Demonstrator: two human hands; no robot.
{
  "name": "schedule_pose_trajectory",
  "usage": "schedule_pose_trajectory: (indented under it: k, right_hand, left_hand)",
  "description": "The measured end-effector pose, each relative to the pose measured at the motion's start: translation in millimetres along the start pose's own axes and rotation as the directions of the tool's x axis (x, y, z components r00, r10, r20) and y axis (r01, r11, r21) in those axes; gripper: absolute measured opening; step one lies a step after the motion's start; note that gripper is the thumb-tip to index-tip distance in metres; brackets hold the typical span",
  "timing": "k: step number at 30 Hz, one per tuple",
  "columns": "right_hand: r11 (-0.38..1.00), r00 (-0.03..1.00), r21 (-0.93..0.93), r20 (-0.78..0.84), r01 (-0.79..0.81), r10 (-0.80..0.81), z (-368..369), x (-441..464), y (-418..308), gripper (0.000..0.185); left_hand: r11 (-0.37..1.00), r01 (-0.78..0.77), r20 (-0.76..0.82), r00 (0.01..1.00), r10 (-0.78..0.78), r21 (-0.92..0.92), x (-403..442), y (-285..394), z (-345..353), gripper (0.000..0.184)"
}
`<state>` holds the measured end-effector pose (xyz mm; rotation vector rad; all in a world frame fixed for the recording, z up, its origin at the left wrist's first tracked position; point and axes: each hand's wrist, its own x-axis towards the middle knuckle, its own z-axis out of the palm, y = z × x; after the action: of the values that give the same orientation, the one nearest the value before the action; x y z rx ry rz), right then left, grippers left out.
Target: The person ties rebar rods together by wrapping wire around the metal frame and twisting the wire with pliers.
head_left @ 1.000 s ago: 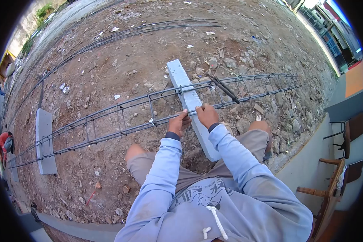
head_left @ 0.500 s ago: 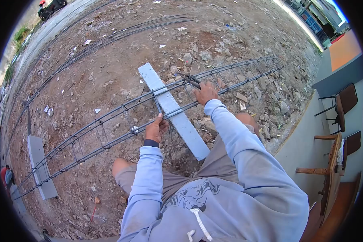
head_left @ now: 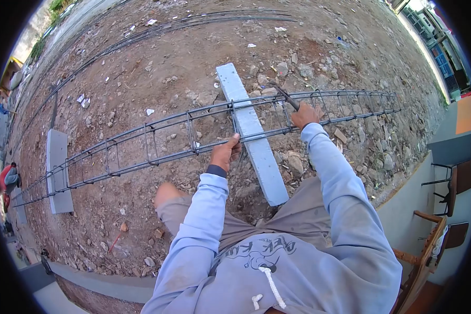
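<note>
A long rebar cage [head_left: 170,156], made of steel bars with rectangular stirrups, lies across in front of me over pale blocks. My left hand [head_left: 225,153] is closed at the near bars, its thumb against the lower end of a stirrup [head_left: 234,118] beside the middle block [head_left: 259,152]. Thin dark wires show below that hand. To the right of the block, my right hand [head_left: 307,115] grips dark pincers [head_left: 289,98] by the handles. Their head points up and left, over the far bars; whether the jaws touch anything is unclear.
Another pale block [head_left: 57,172] supports the cage at left. Loose long bars [head_left: 157,29] lie beyond on rubble-strewn ground. A person in red [head_left: 8,180] is at the far left. Chairs [head_left: 458,183] and a wooden piece of furniture [head_left: 429,248] stand at right.
My view has turned, so the cage and blocks sit further right and flatter in the picture. The pincers have swung more upright in my right hand. My left hand keeps its place at the stirrup.
</note>
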<state>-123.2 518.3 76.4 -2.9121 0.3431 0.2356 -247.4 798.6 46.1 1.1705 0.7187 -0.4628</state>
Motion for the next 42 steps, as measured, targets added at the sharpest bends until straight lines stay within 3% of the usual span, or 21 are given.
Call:
schedule_pose_trajectory:
  k: [2,6,7,10,12,13,14,16,19,22,23,25,26,29,32,38,42]
  right_hand:
    - [0.998,0.997,0.032,-0.055,0.052,-0.051,-1,-4,4,0.033]
    - [0.913,0.938,0.359,-0.339,0.196,-0.069,-17,-19,-6,0.029]
    - [0.849,0.898,0.434,-0.429,0.303,-0.101,-25,-24,-13,0.026]
    - [0.801,0.989,0.584,-0.020,0.133,-0.150,-66,-67,-32,0.022]
    - [0.577,0.939,0.808,0.097,0.120,-0.330,-66,-112,-39,0.024]
    - [0.519,0.902,0.850,0.295,-0.095,-0.317,-68,-135,-42,0.033]
    - [0.454,0.818,0.835,0.478,-0.311,-0.320,-69,-155,-44,0.043]
    - [0.447,0.706,0.770,0.618,-0.456,-0.346,-66,-186,-48,0.059]
    - [0.445,0.666,0.731,0.671,-0.518,-0.327,-55,-213,-55,0.068]
    - [0.649,0.666,0.675,0.668,-0.352,-0.333,-53,-214,-59,0.073]
    - [0.787,0.669,0.550,0.700,-0.281,-0.251,-58,-213,-62,0.076]
    - [0.855,0.800,0.506,0.463,0.114,-0.381,-44,-212,-49,0.075]
    - [0.849,0.819,0.434,0.339,0.301,-0.463,-39,-212,-43,0.075]
    - [0.936,0.838,0.172,0.416,0.309,-0.353,-50,-215,-46,0.074]
    - [0.959,0.792,0.146,0.541,0.243,-0.283,-65,-213,-56,0.072]
    - [0.915,0.717,0.389,0.608,0.105,-0.340,-72,-204,-57,0.073]
    - [0.935,0.708,0.341,0.638,0.092,-0.302,-78,-199,-65,0.075]
  left_hand:
    - [1.000,-0.001,0.003,1.000,0.001,0.002,-2,1,-1,0.028]
    - [1.000,-0.016,0.008,1.000,0.015,0.006,1,-2,-1,0.029]
    - [1.000,-0.021,0.006,1.000,0.020,0.006,1,-4,-1,0.029]
    - [0.999,-0.041,0.017,0.999,0.041,0.004,2,-3,-1,0.030]
    - [0.999,-0.046,0.043,0.998,0.046,-0.014,2,-4,-1,0.031]
    - [0.998,-0.049,0.059,0.997,0.050,-0.026,3,-6,0,0.031]
    - [0.998,-0.054,0.072,0.996,0.057,-0.042,4,-7,-1,0.032]
    - [0.997,-0.059,0.088,0.994,0.064,-0.058,3,-5,-1,0.033]
    - [0.997,-0.054,0.107,0.992,0.060,-0.064,-3,-3,-1,0.034]
    - [0.993,-0.062,0.138,0.988,0.075,-0.096,2,-8,1,0.036]
    - [0.993,-0.059,0.152,0.986,0.074,-0.106,5,-10,0,0.037]
    - [0.991,-0.059,0.162,0.984,0.079,-0.122,6,-9,-1,0.038]
    - [0.990,-0.060,0.160,0.984,0.080,-0.126,4,-8,0,0.038]
    - [0.992,-0.058,0.153,0.985,0.075,-0.115,4,-8,0,0.038]
    - [0.990,-0.067,0.161,0.983,0.087,-0.123,4,-8,0,0.037]
    - [0.990,-0.066,0.161,0.983,0.087,-0.128,8,-11,0,0.035]
    - [0.992,-0.076,0.155,0.984,0.091,-0.102,6,-9,0,0.034]
